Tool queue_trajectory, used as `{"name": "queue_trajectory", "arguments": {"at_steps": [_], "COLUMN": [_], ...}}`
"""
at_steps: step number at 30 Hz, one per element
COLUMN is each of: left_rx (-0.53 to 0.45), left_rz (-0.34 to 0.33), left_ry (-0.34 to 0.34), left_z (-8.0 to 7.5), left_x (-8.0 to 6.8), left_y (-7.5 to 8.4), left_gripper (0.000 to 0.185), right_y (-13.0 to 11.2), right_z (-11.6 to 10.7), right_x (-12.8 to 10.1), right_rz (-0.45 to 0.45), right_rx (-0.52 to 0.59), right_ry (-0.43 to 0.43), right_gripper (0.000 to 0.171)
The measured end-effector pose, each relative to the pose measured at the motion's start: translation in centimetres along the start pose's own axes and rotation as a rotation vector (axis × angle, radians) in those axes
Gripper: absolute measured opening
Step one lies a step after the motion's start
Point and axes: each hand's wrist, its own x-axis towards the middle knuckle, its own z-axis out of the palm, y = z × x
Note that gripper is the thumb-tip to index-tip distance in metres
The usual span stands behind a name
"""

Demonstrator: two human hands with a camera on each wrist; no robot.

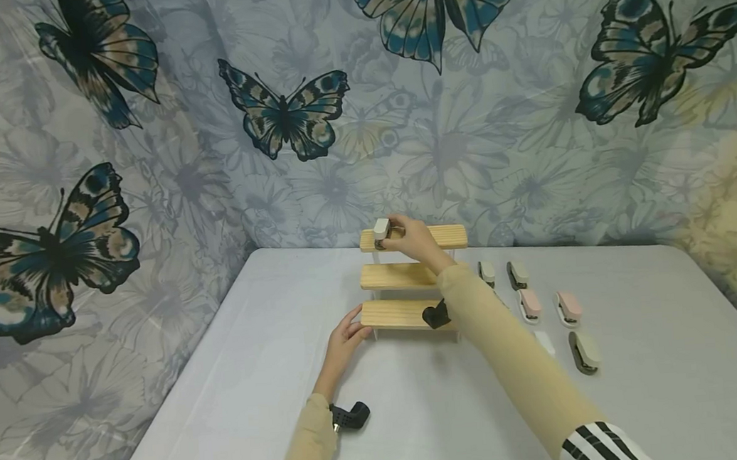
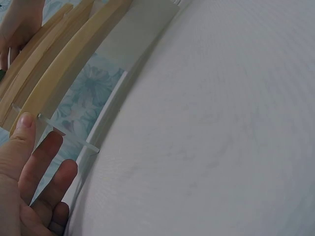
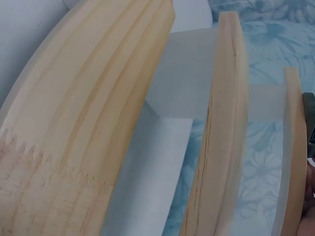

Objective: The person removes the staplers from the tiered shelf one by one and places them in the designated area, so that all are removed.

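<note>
A three-tier display stand with wooden shelf boards point(image 1: 397, 276) and translucent side supports stands near the back of the table. My right hand point(image 1: 415, 239) grips a small stapler point(image 1: 381, 230) with a pale top and dark base at the left end of the top board. In the right wrist view, the dark edge of that stapler point(image 3: 309, 123) shows beside the top board, with most of the hand out of frame. My left hand point(image 1: 344, 342) holds the left end of the bottom board, its thumb point(image 2: 25, 129) against the board's end and its fingers by the side support.
Right of the stand lie several more staplers: pale ones point(image 1: 517, 274), pink ones point(image 1: 569, 308), a white one point(image 1: 545, 342) partly behind the right sleeve, and a pale one with a dark base point(image 1: 584, 352). A butterfly-print cloth point(image 1: 333, 190) hangs behind the white table point(image 1: 238, 381).
</note>
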Motion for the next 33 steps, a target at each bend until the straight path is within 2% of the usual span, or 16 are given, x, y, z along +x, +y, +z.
{"name": "queue_trajectory", "arguments": {"at_steps": [12,25,33], "left_rx": [-0.024,-0.025,-0.019], "left_rz": [-0.016,-0.007,-0.003], "left_ry": [-0.007,-0.006,-0.012], "left_z": [0.0,-0.2,-0.2], "left_x": [0.1,0.2,0.1], "left_y": [0.0,0.1,-0.1], "left_gripper": [0.054,0.053,0.053], "right_y": [0.8,1.2,1.6], "right_z": [-0.8,-1.9,-2.7], "right_x": [-0.4,-0.2,-0.9], "right_rz": [-0.008,-0.012,-0.025], "right_rx": [0.007,0.085,0.080], "right_ry": [0.007,-0.024,-0.040], "right_gripper": [0.059,0.060,0.052]}}
